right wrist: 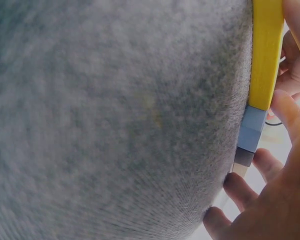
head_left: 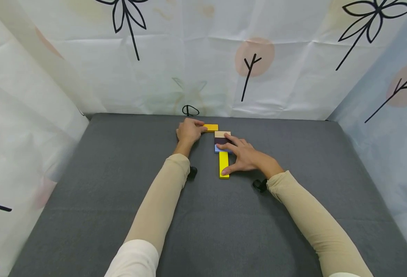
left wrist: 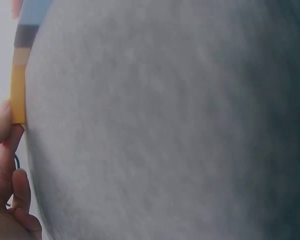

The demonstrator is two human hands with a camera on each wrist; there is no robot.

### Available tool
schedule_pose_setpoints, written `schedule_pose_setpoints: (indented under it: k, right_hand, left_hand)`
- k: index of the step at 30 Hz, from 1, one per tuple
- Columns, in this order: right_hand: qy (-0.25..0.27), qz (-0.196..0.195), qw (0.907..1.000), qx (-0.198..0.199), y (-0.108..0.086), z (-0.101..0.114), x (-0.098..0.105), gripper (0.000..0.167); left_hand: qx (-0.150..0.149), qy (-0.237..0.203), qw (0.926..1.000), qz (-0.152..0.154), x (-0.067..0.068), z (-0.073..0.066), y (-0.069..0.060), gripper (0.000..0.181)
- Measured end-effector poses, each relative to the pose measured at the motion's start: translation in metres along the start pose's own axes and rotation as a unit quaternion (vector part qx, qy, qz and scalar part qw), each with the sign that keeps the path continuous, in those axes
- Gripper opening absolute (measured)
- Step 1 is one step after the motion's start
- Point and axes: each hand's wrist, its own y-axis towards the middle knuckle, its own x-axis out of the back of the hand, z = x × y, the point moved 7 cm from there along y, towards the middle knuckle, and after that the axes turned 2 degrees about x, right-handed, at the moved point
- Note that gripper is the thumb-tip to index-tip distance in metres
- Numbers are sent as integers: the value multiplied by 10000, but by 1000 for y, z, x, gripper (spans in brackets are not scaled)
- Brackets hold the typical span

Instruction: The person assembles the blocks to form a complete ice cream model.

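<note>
A row of flat blocks lies on the grey table. At its far end is an orange-yellow block (head_left: 211,127); my left hand (head_left: 189,131) pinches its left end between thumb and finger. Nearer, in turn, lie a tan block (head_left: 220,134), a dark block (head_left: 220,141) and a light blue block (head_left: 217,149). Closest is a long yellow block (head_left: 223,161), set lengthwise and touching the blue one. My right hand (head_left: 246,157) spreads over the row from the right, its thumb on the yellow block's near end and fingertips on the blue and tan blocks.
The grey cloth-covered table (head_left: 120,184) reaches to a patterned white curtain (head_left: 189,57) at the back and sides. A black wrist camera (head_left: 260,185) sits under the right wrist, and another black camera (head_left: 192,172) under the left.
</note>
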Motion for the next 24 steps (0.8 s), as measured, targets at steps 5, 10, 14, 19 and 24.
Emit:
schedule_pose_setpoints:
  k: [5,10,14,19,24]
  right_hand:
    - [-35,-16,10000,22,1,1,1,97]
    - [-25,-14,10000,18,1,-1,2,97]
    - [6,-63,10000,12,1,-2,1,97]
    - [-10,-25,10000,11,1,-2,-3,98]
    - [-27,-64,10000,61,0,-1,-1,99]
  left_hand:
    - [53,-53,10000,-17,-3,-3,1,27]
    - [13,-126,9999,40,-7,-5,0,27]
    - [-93,-138,9998,80,-9,-9,-2,27]
    - [-80,-23,9998,206,-14,-11,-6,26]
    - [-111,217,9992,317,-17,-17,-5,27]
